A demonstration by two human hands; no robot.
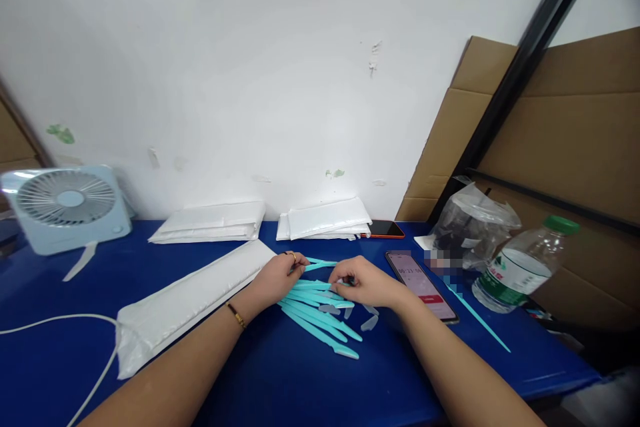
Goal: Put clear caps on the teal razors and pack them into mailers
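Note:
Several turquoise eyebrow razors (pixel 313 327) lie fanned out on the blue table, their blade ends pointing right. My left hand (pixel 277 275) is closed, its thumb and fingertips pinching a razor by its handle above the pile. From there two turquoise strips reach across to my right hand (pixel 367 282), whose fingers are pinched at their far end. Exactly what the right fingertips grip is partly hidden. Small clear blade caps (pixel 370 320) are scattered just below and right of the right hand.
A long white packet (pixel 195 303) lies left of the razors. White folded packets (pixel 327 219) and an orange-edged phone (pixel 386 229) sit by the wall. A lit phone (pixel 423 285), bottle (pixel 523 267) and plastic cup (pixel 473 223) stand right; a fan (pixel 70 207) stands left.

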